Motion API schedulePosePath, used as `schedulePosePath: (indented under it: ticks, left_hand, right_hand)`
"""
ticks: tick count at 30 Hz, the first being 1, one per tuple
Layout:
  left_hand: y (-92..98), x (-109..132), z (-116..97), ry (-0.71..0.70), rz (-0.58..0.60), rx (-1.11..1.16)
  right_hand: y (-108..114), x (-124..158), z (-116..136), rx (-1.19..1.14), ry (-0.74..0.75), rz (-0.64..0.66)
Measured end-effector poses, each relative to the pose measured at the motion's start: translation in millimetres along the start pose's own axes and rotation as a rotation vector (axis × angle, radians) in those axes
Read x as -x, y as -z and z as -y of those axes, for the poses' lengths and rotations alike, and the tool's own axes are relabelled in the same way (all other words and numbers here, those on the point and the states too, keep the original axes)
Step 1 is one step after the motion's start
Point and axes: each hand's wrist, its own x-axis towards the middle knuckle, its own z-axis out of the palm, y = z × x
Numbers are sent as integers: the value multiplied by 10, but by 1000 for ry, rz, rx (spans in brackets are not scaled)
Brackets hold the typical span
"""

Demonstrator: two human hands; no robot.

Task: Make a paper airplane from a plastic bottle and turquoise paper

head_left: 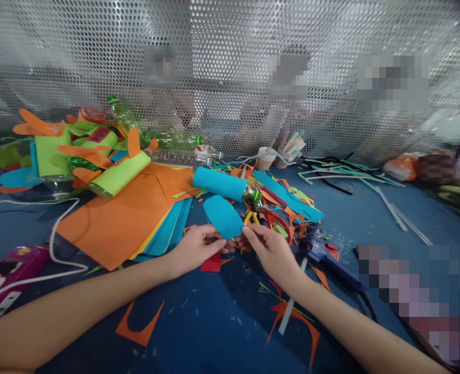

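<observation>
Both hands pinch the lower end of a teal oval paper cut-out [222,216] held just above the blue table [198,322]. My left hand [196,246] grips its left edge, fingers closed. My right hand [268,248] grips its right edge, fingers closed. Just behind the cut-out lies a plastic bottle wrapped in teal paper [220,184]. Red-handled scissors [278,221] lie to the right of it. A small red paper scrap [211,264] lies under my hands.
Orange and teal paper sheets [128,215] lie left of my hands. Bottles wrapped in green paper with orange pieces [118,174] stand further left. A glue gun [319,252] lies at right. A white cable [54,234] and pink device [15,270] are at far left. Perforated metal screen [230,78] behind.
</observation>
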Motion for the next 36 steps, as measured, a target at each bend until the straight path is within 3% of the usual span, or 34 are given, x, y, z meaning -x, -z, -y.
schedulePosePath:
  ticks: [5, 9, 13, 19, 24, 28, 36]
  left_hand:
    - [27, 3, 12, -46, 13, 151]
    - [52, -5, 40, -74, -76, 370]
    - [40, -18, 34, -23, -136, 269]
    - [27, -25, 21, 8, -215, 254]
    - [24, -3, 21, 37, -238, 163]
    - [16, 18, -23, 12, -202, 77]
    - [16, 37, -67, 29, -262, 32]
  right_hand:
    - [41, 5, -12, 191, 70, -68]
    - [36, 4, -48, 383, 161, -86]
    - [19, 6, -74, 452, 256, -99]
    - [-5, 35, -49, 500, 329, -254]
    - [-20, 80, -23, 652, 492, -103]
    - [-10, 71, -70, 641, 435, -93]
    - [-12, 38, -121, 588, 462, -77]
